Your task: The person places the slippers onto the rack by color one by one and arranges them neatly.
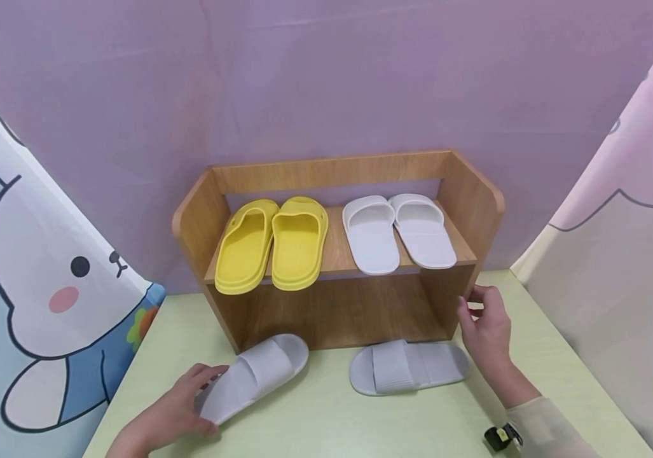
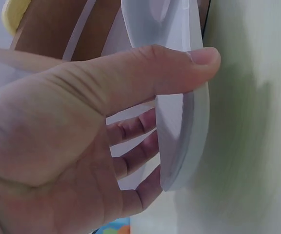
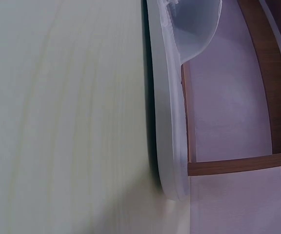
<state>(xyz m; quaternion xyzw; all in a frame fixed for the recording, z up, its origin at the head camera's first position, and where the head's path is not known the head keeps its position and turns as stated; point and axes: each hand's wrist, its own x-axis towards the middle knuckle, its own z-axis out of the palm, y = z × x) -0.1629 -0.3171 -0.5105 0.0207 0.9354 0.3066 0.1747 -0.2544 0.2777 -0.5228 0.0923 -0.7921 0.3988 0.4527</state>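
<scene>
My left hand (image 1: pixel 177 402) holds one grey slipper (image 1: pixel 263 375) by its heel end, thumb on the near edge and fingers on the far side. That slipper lies slanted at the left front of a wooden shoe rack (image 1: pixel 472 210), its toe by the rack's base. In the left wrist view, the thumb presses across the edge of the slipper's sole (image 2: pixel 196 122). At the rack's right side panel, my right hand (image 1: pixel 488 327) grips the front edge between thumb and fingers. Just left of it, the other grey slipper (image 1: pixel 435 366) lies sideways on the table.
On the rack's upper shelf stand a pair of yellow clogs (image 1: pixel 297 251) and a pair of white slippers (image 1: pixel 372 238). The pale table (image 1: pixel 326 426) runs under everything. Purple cloth (image 1: pixel 332 83) hangs behind, with printed cartoon cloths at both sides.
</scene>
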